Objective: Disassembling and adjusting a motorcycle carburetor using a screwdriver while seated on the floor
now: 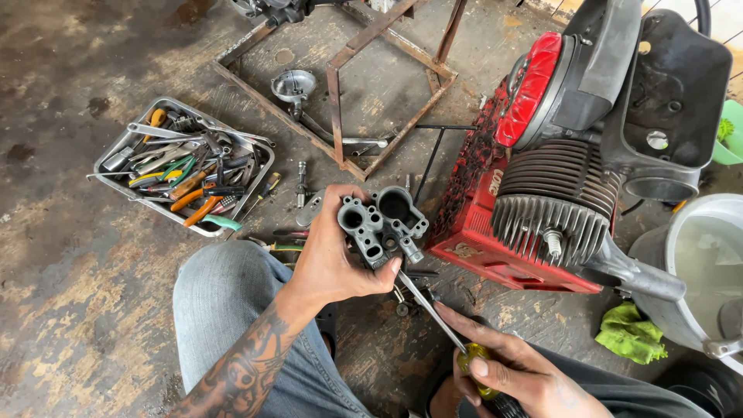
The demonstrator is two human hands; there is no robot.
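Holding: left hand [329,259] is wrapped round a grey cast-metal carburettor body [379,223], thumb on its near face, ports facing up.
Right hand [515,375]: closed round the yellow handle of a screwdriver [437,317]; shaft runs to 11 o'clock, tip at the underside of the casting, by the left thumb.
Casting position: frame centre, raised off the floor, just beside the engine.
Engine [542,193]: at 2 o'clock; red housing, finned grey cylinder, black cover on top.
Tool tray [104,159]: metal, at 9 o'clock, well apart from both hands; full of pliers, spanners and screwdrivers.
Frame [337,101]: rusty angle-iron, at 12 o'clock, on the floor.
Rag [631,333]: green, at 4 o'clock, next to a white bucket [681,255].
Floor [70,310]: stained concrete.
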